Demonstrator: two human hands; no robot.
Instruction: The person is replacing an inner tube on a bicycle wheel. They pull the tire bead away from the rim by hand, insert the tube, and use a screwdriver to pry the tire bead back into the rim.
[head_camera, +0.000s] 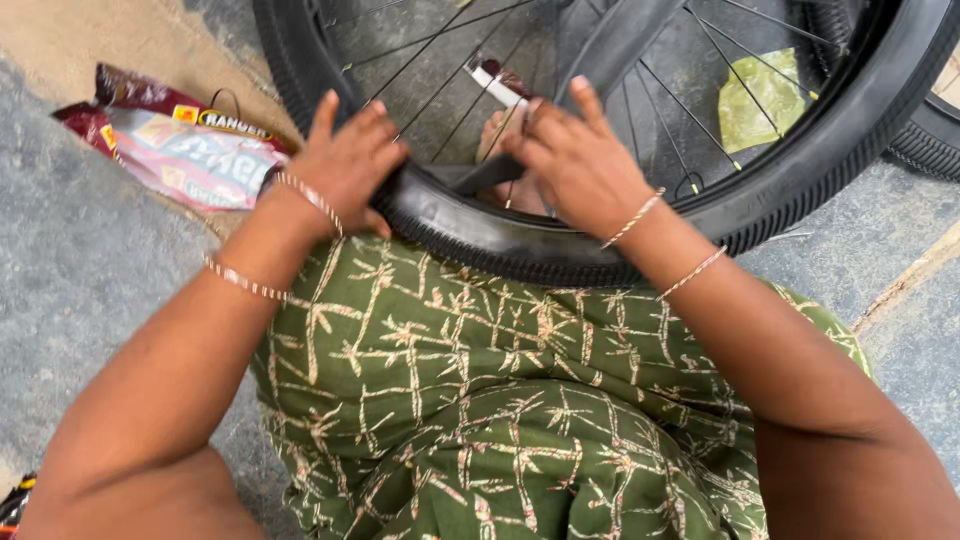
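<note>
Looking down from the head camera, I've got a bicycle wheel (800, 190) leaning across my lap, its black tyre (560, 255) resting on the green patterned cloth (480, 400) over my knees. My left hand (345, 165) is clamped on the tyre's edge, thumb tucked under and fingers spread over the top. My right hand (575, 165) sits just beside it with the fingers curled over the sidewall, pressing down towards the rim; it's closed on the tyre too, though I can't see the fingertips themselves.

Progress-wise, my guess is we're midway. Between the hands the tyre bead looks pulled away from the rim, with a strip of black rubber (490, 175) showing in the gap, maybe the inner tube, but I can't tell for sure. Round the far right side the tyre looks seated on the rim. So the stretch near my hands is what's left, as far as I can judge.

Other stuff around: a crumpled red and pink wrapper (180, 150) on the stone floor (80, 280) to the left, a green bag (762, 100) visible through the spokes (440, 60), and part of a second tyre (925, 140) at the right edge. A sandalled foot (505, 120) shows behind the spokes. The spokes crowd the space right behind my fingers.
</note>
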